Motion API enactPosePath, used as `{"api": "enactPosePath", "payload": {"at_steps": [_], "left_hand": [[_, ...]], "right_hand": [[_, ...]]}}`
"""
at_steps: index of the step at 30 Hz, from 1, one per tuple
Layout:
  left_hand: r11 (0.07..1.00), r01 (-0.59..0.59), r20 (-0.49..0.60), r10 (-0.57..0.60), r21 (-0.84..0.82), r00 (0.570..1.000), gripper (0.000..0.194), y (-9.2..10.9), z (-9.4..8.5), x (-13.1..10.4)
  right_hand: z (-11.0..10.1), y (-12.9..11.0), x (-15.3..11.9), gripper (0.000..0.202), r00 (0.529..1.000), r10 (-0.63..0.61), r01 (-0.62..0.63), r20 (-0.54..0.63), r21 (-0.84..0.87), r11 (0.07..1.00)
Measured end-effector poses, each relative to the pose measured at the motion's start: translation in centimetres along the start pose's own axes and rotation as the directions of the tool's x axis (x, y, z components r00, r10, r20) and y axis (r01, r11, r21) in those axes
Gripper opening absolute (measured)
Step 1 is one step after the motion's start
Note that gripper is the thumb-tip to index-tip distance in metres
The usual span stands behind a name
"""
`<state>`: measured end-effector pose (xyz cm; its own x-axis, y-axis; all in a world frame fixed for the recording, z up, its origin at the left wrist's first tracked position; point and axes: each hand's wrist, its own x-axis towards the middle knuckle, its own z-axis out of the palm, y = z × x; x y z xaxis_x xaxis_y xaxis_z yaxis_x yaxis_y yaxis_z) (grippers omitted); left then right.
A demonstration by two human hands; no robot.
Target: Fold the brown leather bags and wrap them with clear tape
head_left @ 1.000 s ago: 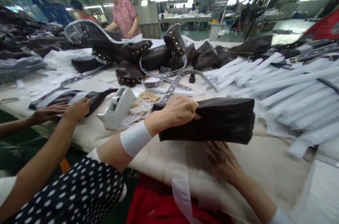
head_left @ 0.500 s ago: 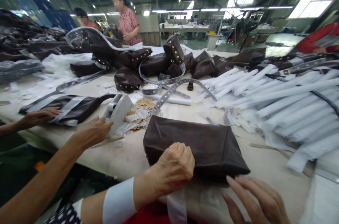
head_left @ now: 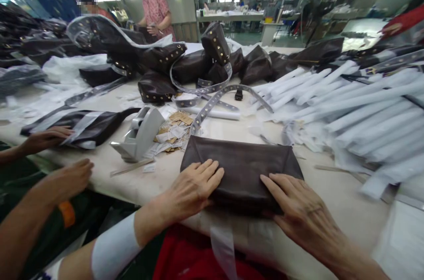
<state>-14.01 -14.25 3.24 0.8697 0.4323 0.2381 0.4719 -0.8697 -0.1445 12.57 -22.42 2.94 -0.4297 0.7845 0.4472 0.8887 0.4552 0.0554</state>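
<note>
A dark brown leather handbag [head_left: 245,160] lies at the table's front edge, straight before me. My left hand [head_left: 195,187] rests on its left part, fingers stretched over the leather. On the right part lies my right hand [head_left: 294,196], its fingers flat on top and its thumb low at the front side. A grey studded strap [head_left: 215,103] arches up behind the bag. Translucent strips [head_left: 221,244] hang from the table edge below it.
At left, a co-worker's hands [head_left: 62,178] are near another wrapped bag [head_left: 96,125]. A grey tape dispenser [head_left: 142,134] stands beside a heap of paper tags [head_left: 175,132]. White wrapped rolls [head_left: 374,116] are piled right; several brown bags [head_left: 155,88] lie behind.
My left hand has opened from a fist and spread on the bag. My right hand has come up from below onto it. The co-worker's hand has left the tape dispenser.
</note>
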Motion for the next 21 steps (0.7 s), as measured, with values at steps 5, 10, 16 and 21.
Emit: {"api": "enactPosePath", "payload": {"at_steps": [5,10,16,21], "left_hand": [[0.986,-0.006,-0.346,0.065,0.167,0.936,0.028,1.1,2.4,-0.3],[0.989,0.095,-0.067,-0.088,0.110,0.994,0.019,1.8,0.5,1.6],[0.997,0.078,0.252,-0.075,-0.001,0.965,0.018,2.5,-0.1,4.1],[0.985,0.090,0.353,-0.032,-0.147,0.935,0.015,1.1,1.0,4.2]], "right_hand": [[1.6,-0.4,-0.2,0.036,0.988,-0.046,0.042,-0.145,-0.032,0.999],[0.3,-1.2,1.6,0.028,0.997,0.062,-0.060,0.038,-0.051,0.997],[1.2,-1.9,2.9,0.034,0.995,0.061,-0.063,0.079,0.034,0.997],[1.8,-1.3,3.1,0.028,0.985,0.089,-0.108,0.145,0.125,0.986]]}}
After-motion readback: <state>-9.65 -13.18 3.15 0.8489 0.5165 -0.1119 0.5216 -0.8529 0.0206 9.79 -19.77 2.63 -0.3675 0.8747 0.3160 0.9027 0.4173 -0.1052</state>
